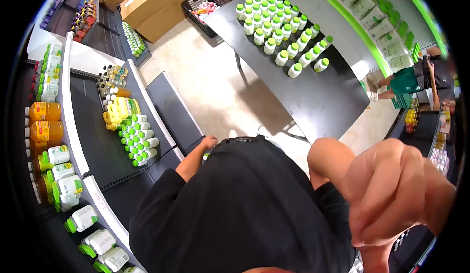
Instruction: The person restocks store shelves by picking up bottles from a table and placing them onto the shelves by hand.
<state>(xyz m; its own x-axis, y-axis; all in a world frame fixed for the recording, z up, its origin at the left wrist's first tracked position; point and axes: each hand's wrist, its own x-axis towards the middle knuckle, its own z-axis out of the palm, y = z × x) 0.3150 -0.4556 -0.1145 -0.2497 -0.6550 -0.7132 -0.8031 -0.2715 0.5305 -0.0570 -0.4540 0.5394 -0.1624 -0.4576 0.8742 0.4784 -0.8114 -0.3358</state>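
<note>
Clearly closest to the camera, the person's bare right hand [391,190] is clenched into a fist, its fingers folded inward and the palm hidden from view. Beside it, the loose black short-sleeved shirt [245,199] fills the lower middle. Beyond the shirt, the left hand [209,142] hangs down near the end of a low, flat, dark grey shelf board [166,102]. Just beside that hand is a small white bottle with a bright green cap [205,156], partly hidden by the shirt; whether the fingers grasp it or are apart from it, I cannot tell.

To the left, a tall dark grey shelf unit with white edges [81,121] bears a tight group of white green-capped bottles [142,135], some yellow plastic jugs [115,114] next to them, and large orange bottles with pale caps [46,131].

Farther off, a long black table [313,102] holds rows of white bottles with green caps [278,34], all upright. Past its far left corner sit a black lattice-sided plastic crate [195,22] with red and white packs inside and a big brown cardboard box [154,9]. Beyond the table's right end stands another person in green shorts [406,80].
</note>
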